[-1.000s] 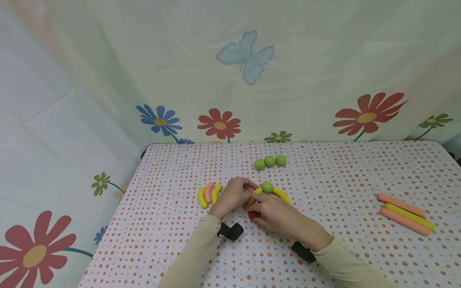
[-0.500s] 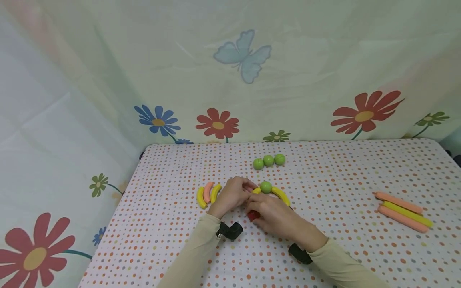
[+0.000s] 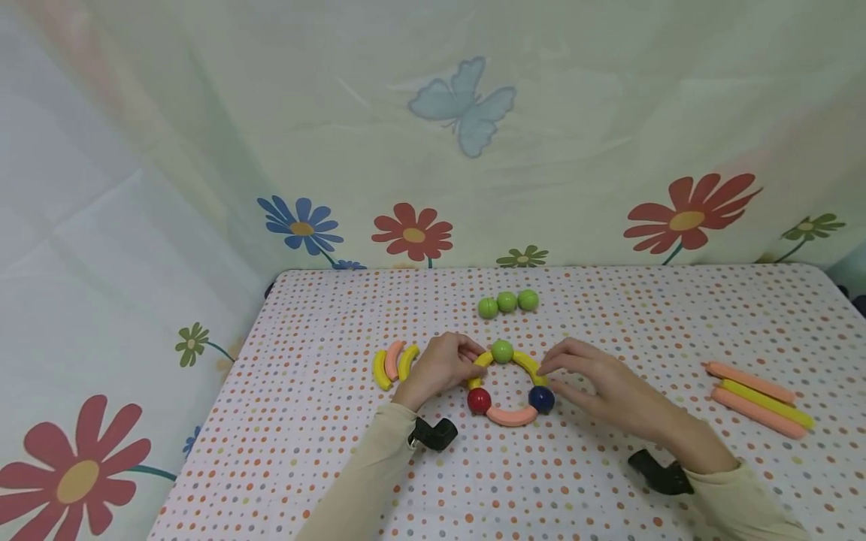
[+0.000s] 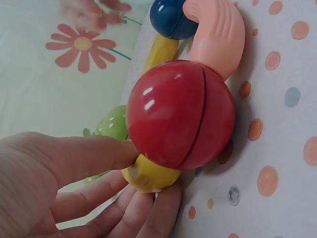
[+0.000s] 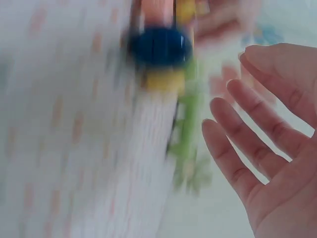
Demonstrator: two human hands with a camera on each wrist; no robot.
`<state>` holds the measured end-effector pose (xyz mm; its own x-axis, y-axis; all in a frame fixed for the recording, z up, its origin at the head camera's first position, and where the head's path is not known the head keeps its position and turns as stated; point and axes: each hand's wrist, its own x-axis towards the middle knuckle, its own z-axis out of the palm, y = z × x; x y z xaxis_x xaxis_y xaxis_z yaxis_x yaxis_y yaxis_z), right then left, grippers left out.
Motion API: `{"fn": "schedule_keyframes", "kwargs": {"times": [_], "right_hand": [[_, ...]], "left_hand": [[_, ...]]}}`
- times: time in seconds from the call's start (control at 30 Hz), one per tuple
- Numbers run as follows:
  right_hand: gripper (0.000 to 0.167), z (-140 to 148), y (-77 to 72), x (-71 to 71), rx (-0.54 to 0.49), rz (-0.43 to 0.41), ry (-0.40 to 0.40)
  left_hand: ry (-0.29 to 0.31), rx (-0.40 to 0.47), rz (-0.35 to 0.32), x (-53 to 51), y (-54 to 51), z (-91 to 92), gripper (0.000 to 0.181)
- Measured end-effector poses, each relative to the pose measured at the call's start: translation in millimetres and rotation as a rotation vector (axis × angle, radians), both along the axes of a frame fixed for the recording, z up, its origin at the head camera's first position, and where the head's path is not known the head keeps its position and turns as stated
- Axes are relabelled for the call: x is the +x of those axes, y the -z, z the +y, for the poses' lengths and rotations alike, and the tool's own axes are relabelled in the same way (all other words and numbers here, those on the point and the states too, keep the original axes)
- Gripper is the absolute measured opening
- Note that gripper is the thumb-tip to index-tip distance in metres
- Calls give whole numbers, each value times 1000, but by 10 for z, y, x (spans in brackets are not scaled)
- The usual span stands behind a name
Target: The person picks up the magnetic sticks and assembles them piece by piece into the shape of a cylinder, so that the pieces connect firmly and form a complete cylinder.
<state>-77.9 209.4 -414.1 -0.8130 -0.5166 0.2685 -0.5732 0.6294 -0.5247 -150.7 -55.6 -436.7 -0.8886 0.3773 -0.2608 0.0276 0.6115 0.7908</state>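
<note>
Balls (image 3: 507,302) behind ring (image 3: 512,417), sticks (image 3: 766,403) far R; L hand (image 3: 440,366) pinching ylw arc (image 4: 152,176), R hand (image 3: 605,381) splayed.

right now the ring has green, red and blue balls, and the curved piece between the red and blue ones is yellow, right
Not quite: the curved piece between the red ball and the blue ball is pink, not yellow, as the head view shows. The rest stands.

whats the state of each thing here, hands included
ring: looks closed, lying flat
left hand: gripping a yellow piece of the ring
right hand: fingers spread, holding nothing
three green balls: in a row
three loose curved pieces: side by side
three straight sticks: side by side
</note>
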Motion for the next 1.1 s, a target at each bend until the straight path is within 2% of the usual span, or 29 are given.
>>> {"fn": "schedule_keyframes", "kwargs": {"times": [0.17, 0.33, 0.4, 0.53, 0.7, 1.0, 1.1], "right_hand": [[28, 717, 29, -48, 56, 48, 172], [26, 1376, 118, -31, 115, -39, 355], [24, 1565, 160, -11, 146, -86, 424], [33, 1823, 246, 41, 180, -165, 513], [32, 1999, 342, 66, 191, -197, 526], [32, 2086, 453, 56, 213, -155, 529], [34, 2107, 429, 32, 235, -210, 541]], "left_hand": [[0, -1, 32, 28, -3, 9, 22], [6, -35, 52, 54, -17, 35, 20], [9, -46, 54, 60, -18, 39, 20], [11, -42, 41, 62, -15, 44, 22], [-15, -32, 29, 56, -1, 67, 21], [-68, -39, 25, 73, -10, 119, 18], [-63, -75, 47, 79, -22, 138, 18]]}}
